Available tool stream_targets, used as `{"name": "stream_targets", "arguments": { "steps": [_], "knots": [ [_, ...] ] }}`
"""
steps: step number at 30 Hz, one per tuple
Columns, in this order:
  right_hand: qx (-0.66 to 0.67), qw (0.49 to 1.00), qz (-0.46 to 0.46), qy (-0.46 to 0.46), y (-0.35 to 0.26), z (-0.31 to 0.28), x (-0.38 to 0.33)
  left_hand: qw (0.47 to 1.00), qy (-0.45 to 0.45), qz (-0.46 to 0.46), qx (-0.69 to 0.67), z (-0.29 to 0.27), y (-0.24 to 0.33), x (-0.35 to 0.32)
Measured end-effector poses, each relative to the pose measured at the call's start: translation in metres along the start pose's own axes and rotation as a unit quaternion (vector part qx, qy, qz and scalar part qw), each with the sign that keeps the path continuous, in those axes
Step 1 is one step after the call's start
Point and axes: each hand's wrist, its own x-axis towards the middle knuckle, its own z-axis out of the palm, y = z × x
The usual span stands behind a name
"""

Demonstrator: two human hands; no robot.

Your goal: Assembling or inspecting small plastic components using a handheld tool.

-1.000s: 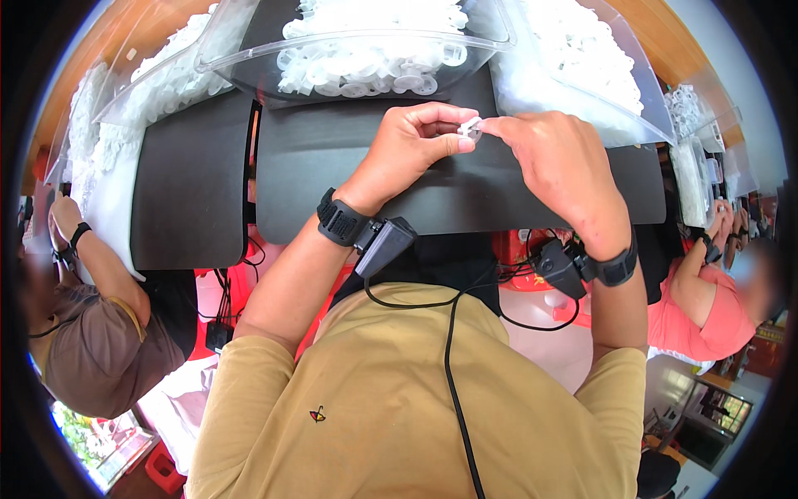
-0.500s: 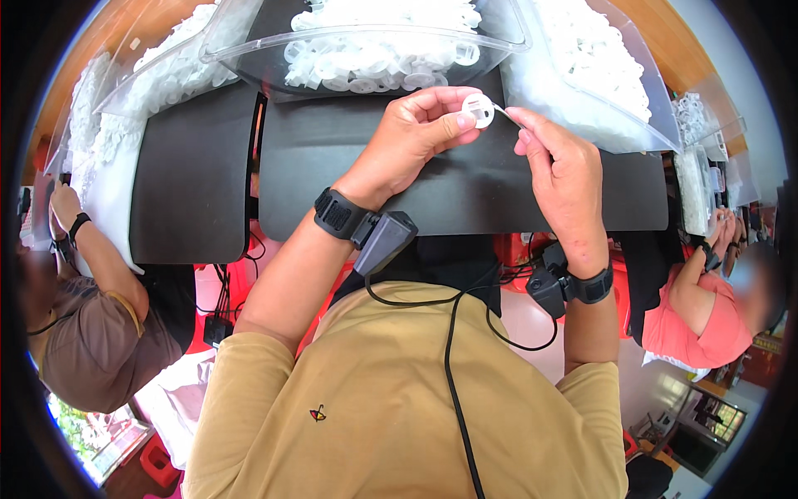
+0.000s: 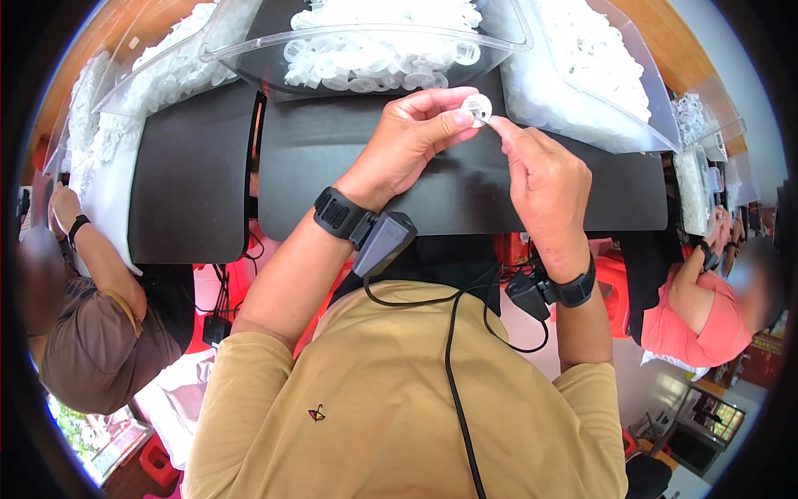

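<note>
My left hand (image 3: 416,129) is closed, pinching a round white plastic part (image 3: 478,106) between thumb and fingers above the dark table. The part is ring-like, with openings in its face. My right hand (image 3: 544,175) is closed too, its fingertips right at the lower right edge of the round part. Those fingers mostly hide the thin white strip they hold. Whether the strip has entered the part, I cannot tell.
A clear bin (image 3: 366,37) of white plastic pieces stands straight ahead. More bins of white pieces flank it, one at right (image 3: 582,96) and one at left (image 3: 179,83). Co-workers sit at left (image 3: 100,333) and right (image 3: 698,320). A black cable (image 3: 453,374) hangs down my front.
My right hand has moved left, bringing the thin white strip to the round part. Its fingers now cover most of the strip. My left hand has stayed almost still.
</note>
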Motion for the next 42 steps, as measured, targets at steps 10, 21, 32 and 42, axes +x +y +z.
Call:
{"name": "stream_targets", "arguments": {
  "steps": [10,21,32,42],
  "knots": [
    [0.181,0.977,0.103,-0.054,0.013,-0.021,0.015,0.999,0.0,-0.024,0.043,0.003,0.008,-0.001],
    [0.594,0.75,0.29,-0.027,0.008,0.032,0.01,0.99,-0.033,0.062,0.122,0.001,0.002,0.0],
    [0.194,0.975,0.09,-0.055,-0.002,-0.016,0.005,0.999,-0.011,0.007,0.044,-0.002,0.005,0.0],
    [0.054,0.992,0.057,-0.094,-0.009,-0.023,0.006,0.997,-0.01,0.004,0.075,0.0,0.004,0.001]
  ]
}}
